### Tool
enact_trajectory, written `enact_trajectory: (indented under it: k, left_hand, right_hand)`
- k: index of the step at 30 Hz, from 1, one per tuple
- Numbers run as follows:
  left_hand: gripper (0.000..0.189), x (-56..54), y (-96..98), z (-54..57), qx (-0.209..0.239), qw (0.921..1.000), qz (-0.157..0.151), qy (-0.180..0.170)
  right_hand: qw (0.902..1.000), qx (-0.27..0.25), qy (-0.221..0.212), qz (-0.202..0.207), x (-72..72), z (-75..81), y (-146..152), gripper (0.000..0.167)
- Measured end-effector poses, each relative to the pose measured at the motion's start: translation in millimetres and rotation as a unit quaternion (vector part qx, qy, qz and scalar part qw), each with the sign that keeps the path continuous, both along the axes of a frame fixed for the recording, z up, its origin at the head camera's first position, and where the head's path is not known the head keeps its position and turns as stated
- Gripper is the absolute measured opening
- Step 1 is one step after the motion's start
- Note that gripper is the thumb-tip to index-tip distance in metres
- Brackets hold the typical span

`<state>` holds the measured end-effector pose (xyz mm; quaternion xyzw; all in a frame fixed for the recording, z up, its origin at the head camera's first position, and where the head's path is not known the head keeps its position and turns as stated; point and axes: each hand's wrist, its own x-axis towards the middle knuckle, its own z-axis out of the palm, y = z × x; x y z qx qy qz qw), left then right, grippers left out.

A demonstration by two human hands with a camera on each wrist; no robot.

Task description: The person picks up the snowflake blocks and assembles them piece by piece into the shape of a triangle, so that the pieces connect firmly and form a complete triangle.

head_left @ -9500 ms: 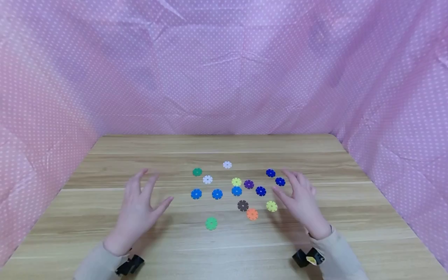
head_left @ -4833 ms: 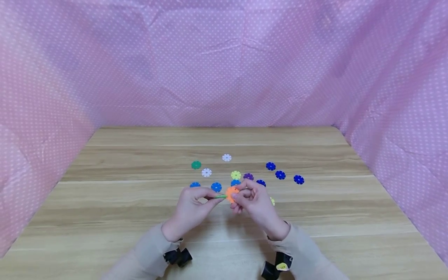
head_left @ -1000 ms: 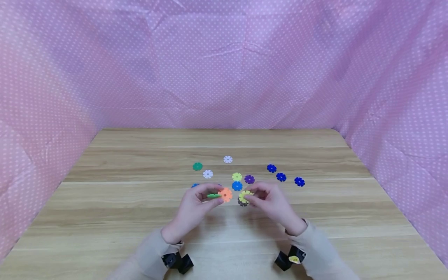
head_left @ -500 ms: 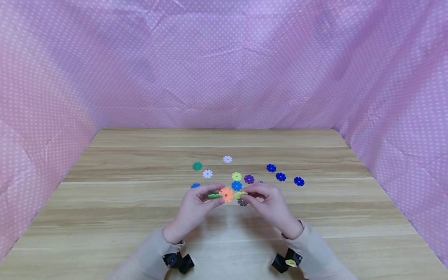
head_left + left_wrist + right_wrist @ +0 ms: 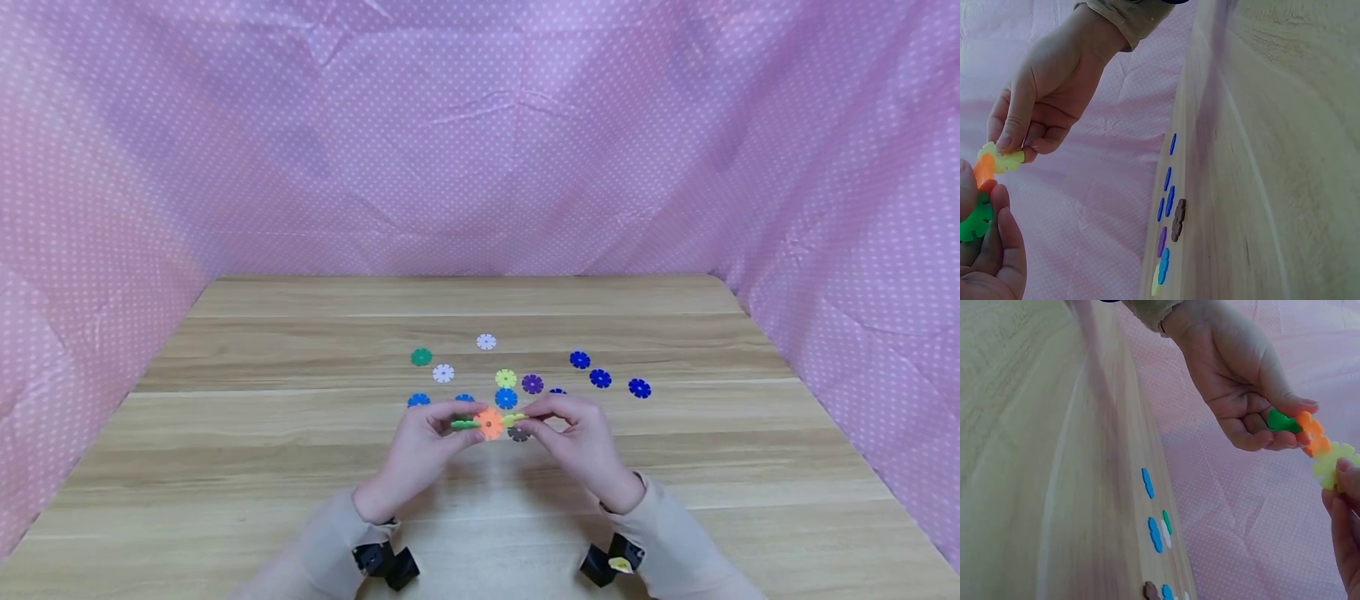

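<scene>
Between finger and thumb, my left hand [image 5: 416,446] pinches an orange notched building disc [image 5: 489,423] by its edges. Slotted crosswise into it, on the palm side, is a green disc [image 5: 977,220], partly hidden by the fingers. My right hand [image 5: 581,437] pinches a yellow disc [image 5: 1337,465], whose near edge meets the orange one's rim. In the wrist views the three discs form a short row held above the table. Below my right fingertips a dark brown disc [image 5: 519,434] lies on the wood, partly covered.
Beyond the hands, loose discs lie flat on the wooden table [image 5: 300,333]: a light blue disc [image 5: 506,398], a purple disc [image 5: 532,384], a white disc [image 5: 486,342], a dark green disc [image 5: 422,357] and several dark blue discs [image 5: 600,378]. A pink dotted cloth [image 5: 480,167] hangs around the table.
At first both hands were apart and held nothing. They took up the green and orange discs and joined them; the right hand then brought the yellow disc, turned it edge-on and met the orange rim.
</scene>
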<state>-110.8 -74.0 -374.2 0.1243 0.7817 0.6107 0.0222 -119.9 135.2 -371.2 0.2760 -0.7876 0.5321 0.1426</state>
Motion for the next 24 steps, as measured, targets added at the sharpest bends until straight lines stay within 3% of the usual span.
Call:
enact_trajectory:
  k: [7,24]
  left_hand:
    - [0.025,0.0,0.3,1.4,0.013,0.9997,0.000,-0.022]
    - [0.025,-0.9,0.8,-1.6,0.005,0.9989,-0.023,-0.040]
  right_hand:
    - [0.9981,-0.039,0.044,0.017,-0.4,-3.2,-4.5,0.016]
    - [0.9930,-0.023,0.101,0.059,0.7,-6.8,-0.6,0.018]
